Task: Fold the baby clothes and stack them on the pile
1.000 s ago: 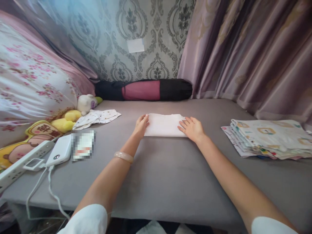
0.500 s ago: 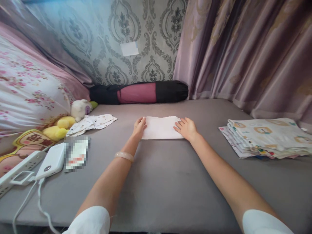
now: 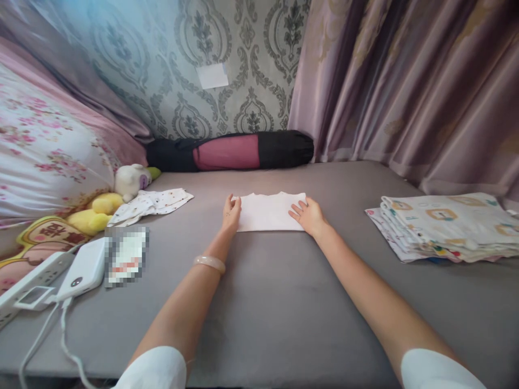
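A folded white cloth (image 3: 267,213) lies on the grey bed surface (image 3: 263,302) in front of me, with a wavy far edge and a straight near edge. My left hand (image 3: 231,214) is at its left end, fingers curled at the edge and partly hidden. Across the cloth's right end, my right hand (image 3: 310,216) lies with its fingers spread over the fabric. A pale bangle (image 3: 210,263) circles my left wrist.
Folded printed cloths (image 3: 446,227) form a stack at right. To the left are a small patterned cloth (image 3: 152,205), plush toys (image 3: 132,181), a white power bank (image 3: 83,270), cables and a power strip (image 3: 36,286). A black and maroon roll (image 3: 227,152) lies along the wall.
The cloth's far edge has become wavier, and its upper right corner now shows squared beside my right hand. Both hands have shifted only slightly.
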A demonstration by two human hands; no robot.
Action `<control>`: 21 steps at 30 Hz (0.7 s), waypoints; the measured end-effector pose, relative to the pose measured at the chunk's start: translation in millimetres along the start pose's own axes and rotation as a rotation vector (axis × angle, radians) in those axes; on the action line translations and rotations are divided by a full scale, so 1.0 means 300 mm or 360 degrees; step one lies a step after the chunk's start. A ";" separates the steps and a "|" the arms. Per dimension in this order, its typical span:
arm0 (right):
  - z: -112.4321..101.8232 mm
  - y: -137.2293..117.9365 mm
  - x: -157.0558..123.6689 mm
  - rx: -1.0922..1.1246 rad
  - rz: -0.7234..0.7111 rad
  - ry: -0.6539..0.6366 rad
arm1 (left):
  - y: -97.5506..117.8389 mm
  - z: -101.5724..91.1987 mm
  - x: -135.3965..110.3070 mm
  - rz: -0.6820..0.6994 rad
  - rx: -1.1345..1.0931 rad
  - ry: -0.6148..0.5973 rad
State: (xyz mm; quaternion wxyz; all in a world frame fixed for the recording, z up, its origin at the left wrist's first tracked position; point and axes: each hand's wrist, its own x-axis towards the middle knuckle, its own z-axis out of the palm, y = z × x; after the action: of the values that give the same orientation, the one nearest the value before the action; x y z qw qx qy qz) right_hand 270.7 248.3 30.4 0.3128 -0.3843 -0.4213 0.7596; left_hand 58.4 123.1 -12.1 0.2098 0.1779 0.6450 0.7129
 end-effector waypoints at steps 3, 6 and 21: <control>0.009 0.011 0.001 -0.0023 -0.0062 0.0074 | -0.011 -0.002 0.000 0.0040 0.0094 0.0046; 0.012 0.020 0.003 -0.0060 -0.0103 0.0123 | -0.003 0.000 -0.009 0.0021 0.0127 0.0075; 0.127 0.056 0.012 -0.1081 -0.0585 -0.0140 | 0.059 0.109 -0.088 0.0550 0.0675 -0.0257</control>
State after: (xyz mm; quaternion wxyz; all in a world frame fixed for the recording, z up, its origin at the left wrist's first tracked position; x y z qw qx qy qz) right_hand 234.0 228.5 27.7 0.2803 -0.3512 -0.7237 0.5238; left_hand 96.6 135.3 9.4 0.0940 0.3813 0.7211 0.5708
